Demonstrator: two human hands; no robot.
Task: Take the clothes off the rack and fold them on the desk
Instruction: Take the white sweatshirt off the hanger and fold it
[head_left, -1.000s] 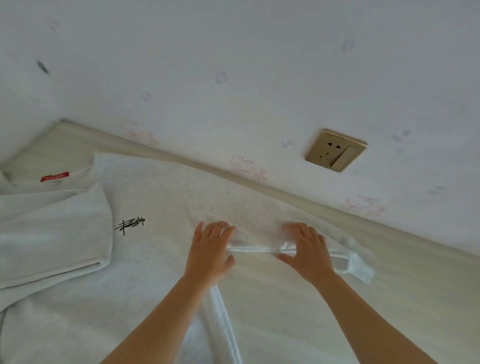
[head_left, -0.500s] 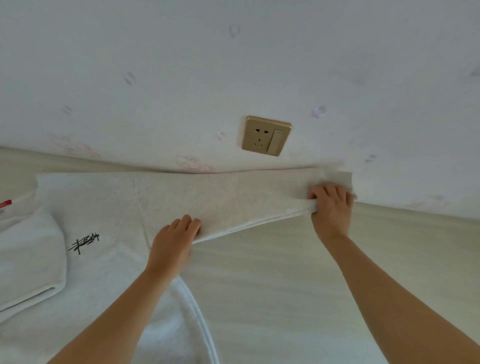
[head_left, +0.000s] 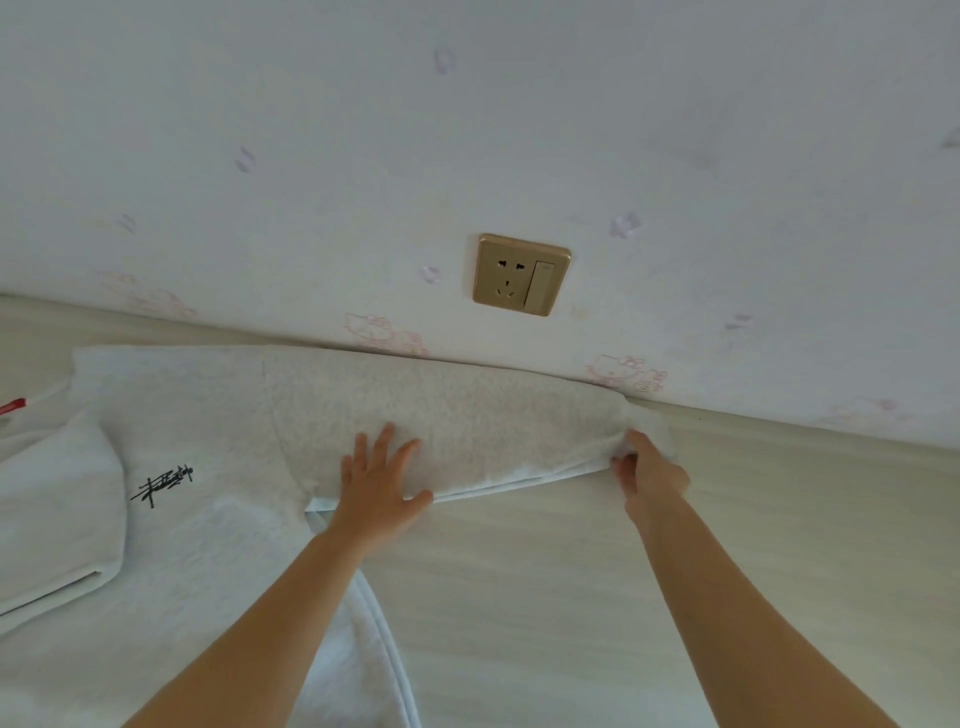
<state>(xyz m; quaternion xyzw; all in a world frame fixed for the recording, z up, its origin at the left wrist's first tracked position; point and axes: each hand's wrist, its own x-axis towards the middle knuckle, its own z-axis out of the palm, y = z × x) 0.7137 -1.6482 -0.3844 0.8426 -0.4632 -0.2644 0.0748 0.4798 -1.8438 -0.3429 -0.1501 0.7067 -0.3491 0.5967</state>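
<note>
Two hands are working on one white sweatshirt, which is lying flat on the pale wood table & filling the left side of our view. We're stretching its sleeve out to the right along the wall, w/ the sleeve's far edge touching the wall base. Our left hand is lying flat on the sleeve near the armpit, fingers straight & spread, pressing the cloth down onto the table. Our right hand is pinching the cuff end, fingers curled round the fabric. The other sleeve is lying folded across the chest at left, just beside a black scribble logo; a red tag is peeking in at the left edge, approx at the collar. Above the stretched sleeve a gold socket w/ a switch is sitting on the wall, which is showing faint pink cartoon-cat prints. Both our forearms are reaching in bare from the bottom of the view
</note>
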